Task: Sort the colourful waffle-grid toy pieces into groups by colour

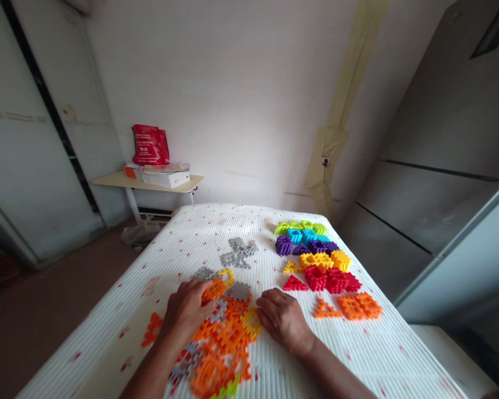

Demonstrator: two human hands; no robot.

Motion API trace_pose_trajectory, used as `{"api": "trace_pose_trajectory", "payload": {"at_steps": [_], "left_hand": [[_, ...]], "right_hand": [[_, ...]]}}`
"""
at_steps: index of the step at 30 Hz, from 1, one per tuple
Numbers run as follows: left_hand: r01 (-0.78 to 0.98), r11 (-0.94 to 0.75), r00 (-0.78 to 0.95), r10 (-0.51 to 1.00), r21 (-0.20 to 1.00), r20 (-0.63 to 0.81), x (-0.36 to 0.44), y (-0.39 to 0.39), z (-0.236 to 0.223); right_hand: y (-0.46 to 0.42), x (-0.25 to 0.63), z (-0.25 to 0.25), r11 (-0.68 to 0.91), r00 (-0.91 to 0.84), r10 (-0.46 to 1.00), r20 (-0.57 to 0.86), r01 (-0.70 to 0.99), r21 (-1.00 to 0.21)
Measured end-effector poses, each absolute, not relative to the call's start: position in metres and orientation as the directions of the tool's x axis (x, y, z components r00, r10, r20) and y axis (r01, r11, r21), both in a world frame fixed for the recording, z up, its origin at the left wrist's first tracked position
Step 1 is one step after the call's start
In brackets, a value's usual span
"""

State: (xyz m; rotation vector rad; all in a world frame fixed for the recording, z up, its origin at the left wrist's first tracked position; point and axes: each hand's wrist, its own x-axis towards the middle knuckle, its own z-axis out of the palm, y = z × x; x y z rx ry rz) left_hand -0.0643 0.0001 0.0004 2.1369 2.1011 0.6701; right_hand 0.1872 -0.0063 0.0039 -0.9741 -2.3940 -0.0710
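Note:
A loose pile of interlocking plastic building pieces, mostly orange (229, 331) with some grey (185, 359), lies in front of me on the bed. My left hand (188, 308) curls over the pile's far left side, thumb and fingers around an orange building piece (214, 290). At the right edge, my right hand (285, 321) has its fingers bent together, the tips at a yellow building piece (251, 322). Just beyond the left fingers lie grey pieces (205, 272) and a small yellow piece (227, 276). Another orange piece (152, 329) is partly hidden by my left forearm.
Along the right side, pieces stand grouped by colour: green (301, 227), blue (308, 237), purple (284, 245), yellow (340, 259), red (336, 280) and orange (360, 306). Grey pieces (239, 254) lie farther back. A side table (108, 178) holds a red bag (150, 145).

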Motion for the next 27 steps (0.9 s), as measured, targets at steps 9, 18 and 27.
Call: {"api": "trace_pose_trajectory", "payload": {"at_steps": [9,18,27], "left_hand": [[0.815,-0.346,0.016,0.816,0.465,0.579,-0.049,0.001,-0.001],[0.72,-0.555,0.168,0.722,0.416,0.671,-0.002,-0.014,-0.019],[0.681,-0.575,0.217,0.749,0.453,0.625,0.001,-0.011,-0.033]], "right_hand": [[-0.004,0.179,-0.004,0.689,-0.398,0.7,0.592,0.595,-0.415],[-0.009,0.179,-0.002,0.524,-0.275,0.851,0.447,0.395,-0.755],[-0.014,0.19,-0.009,0.387,-0.206,0.92,0.335,0.323,-0.864]]}}
